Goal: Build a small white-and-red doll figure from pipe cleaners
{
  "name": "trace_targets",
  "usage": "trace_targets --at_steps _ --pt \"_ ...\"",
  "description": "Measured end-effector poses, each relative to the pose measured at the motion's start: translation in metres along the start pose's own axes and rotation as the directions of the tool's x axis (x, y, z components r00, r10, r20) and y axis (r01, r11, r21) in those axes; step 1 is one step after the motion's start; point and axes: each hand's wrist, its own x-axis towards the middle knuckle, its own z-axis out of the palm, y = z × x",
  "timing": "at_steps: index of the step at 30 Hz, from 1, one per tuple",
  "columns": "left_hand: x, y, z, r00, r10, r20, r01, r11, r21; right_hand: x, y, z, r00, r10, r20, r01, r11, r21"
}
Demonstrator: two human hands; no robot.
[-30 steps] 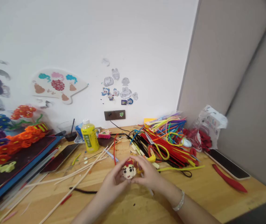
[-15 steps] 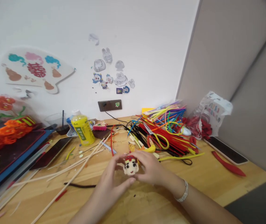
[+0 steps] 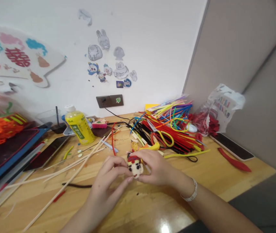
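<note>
A small fuzzy doll head [image 3: 135, 166] of cream pipe cleaner, with a red top and dark markings, is held above the wooden table [image 3: 138, 207]. My left hand [image 3: 110, 173] pinches it from the left, and my right hand [image 3: 157, 167] grips it from the right. A silver bracelet [image 3: 190, 191] circles my right wrist. The fingers hide part of the doll. Just behind it lie a small yellow-orange piece [image 3: 151, 147] and a tan tuft [image 3: 135, 145].
A heap of colourful pipe cleaners [image 3: 169, 136] with yellow-handled scissors [image 3: 161, 136] lies behind my hands. Long wooden sticks [image 3: 72, 165] and a yellow bottle [image 3: 79, 127] are to the left. A dark tablet [image 3: 231, 147] and a red plastic blade [image 3: 233, 160] are to the right.
The view has swung right and downward, sliding the wall and table contents left and up. The doll now tilts, its face turned differently, and my left fingers have shifted across its side.
</note>
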Motion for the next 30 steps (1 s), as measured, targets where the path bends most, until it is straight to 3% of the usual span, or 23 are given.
trace_targets --at_steps 30 --pt "-0.0017 0.004 -0.003 1.0 0.0 0.023 0.0 1.0 -0.016 -0.0003 -0.0013 -0.0022 0.996 -0.004 0.088 -0.002 0.997 0.078"
